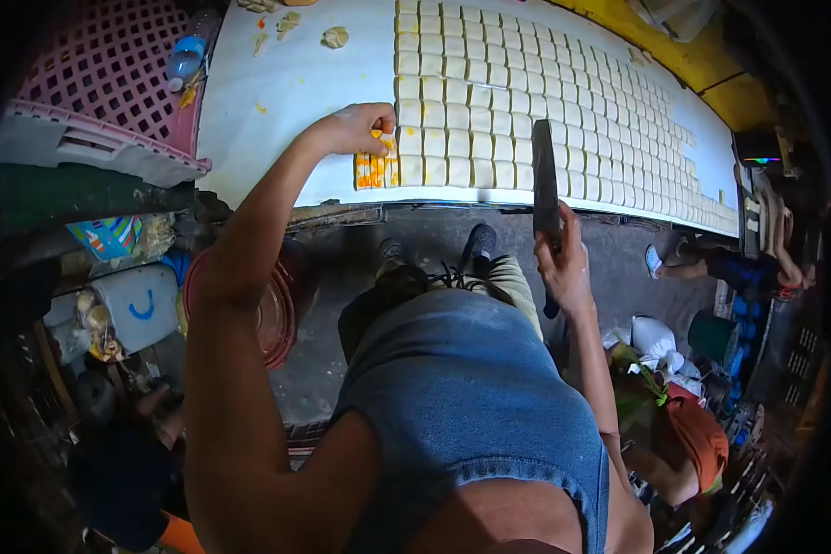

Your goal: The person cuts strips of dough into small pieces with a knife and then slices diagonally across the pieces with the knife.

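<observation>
Many pale, square-cut dough pieces [480, 120] lie in tight rows on the white tabletop [277, 88]. At the left front end of the rows are orange-streaked pieces [371, 172]. My left hand [355, 129] is right above these, fingers curled and thumb bent in against them; what sits between the fingertips is hidden. My right hand [566, 260] is wrapped round the handle of a wide, dark-bladed knife [546, 171]. The blade points away from me, over the front rows of dough.
A pink lattice crate [111, 83] with a plastic bottle [187, 60] beside it stands at the left. Dough scraps [334, 37] lie at the table's back. Below is a red basin [277, 319]. Other people are at the right, one in an orange garment [695, 434].
</observation>
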Tool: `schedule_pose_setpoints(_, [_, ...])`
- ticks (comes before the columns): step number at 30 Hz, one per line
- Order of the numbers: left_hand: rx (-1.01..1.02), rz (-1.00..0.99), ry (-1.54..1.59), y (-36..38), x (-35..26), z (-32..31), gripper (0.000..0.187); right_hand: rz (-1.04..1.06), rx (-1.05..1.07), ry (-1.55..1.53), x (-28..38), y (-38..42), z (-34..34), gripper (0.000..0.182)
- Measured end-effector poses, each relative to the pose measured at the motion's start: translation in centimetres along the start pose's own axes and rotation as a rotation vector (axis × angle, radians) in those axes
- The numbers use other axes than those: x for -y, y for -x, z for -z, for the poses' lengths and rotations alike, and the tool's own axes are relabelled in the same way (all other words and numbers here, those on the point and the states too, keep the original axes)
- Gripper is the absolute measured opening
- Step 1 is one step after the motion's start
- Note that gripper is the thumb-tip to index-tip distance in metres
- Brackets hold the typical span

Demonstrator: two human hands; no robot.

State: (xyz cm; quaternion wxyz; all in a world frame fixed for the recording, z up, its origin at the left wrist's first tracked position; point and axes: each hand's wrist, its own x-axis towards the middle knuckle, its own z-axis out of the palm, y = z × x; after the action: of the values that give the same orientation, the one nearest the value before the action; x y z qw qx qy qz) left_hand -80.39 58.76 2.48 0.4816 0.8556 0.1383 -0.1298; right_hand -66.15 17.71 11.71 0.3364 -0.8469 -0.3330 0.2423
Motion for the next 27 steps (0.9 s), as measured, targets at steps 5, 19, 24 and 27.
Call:
schedule_pose_setpoints(5, [-0.180,0.097,0.521,1.0,2.0,1.5,0.025,-0.001,0.006,0.026,0.0,-0.2,-0.6,0.055])
schedule_pose_setpoints(19, [-0.130,0.230,0.092,7.6,1.8,-0.9,0.028,0.246,0.081,0.105,0.1,-3.1,-3.6,0.059])
schedule_pose_setpoints(24, [-0.542,0.019,-0.275,9.4,1.3,-4.3,0.023,0.281,0.338,0.384,3.8,-4.4,-5.5,0.074])
schedule_pose_setpoints(27, [-0.563,0.046,-0.342,9.8,0.2,-5.3,0.027,0.337,0.393,0.458,4.2,-4.8,-6.7,0.085])
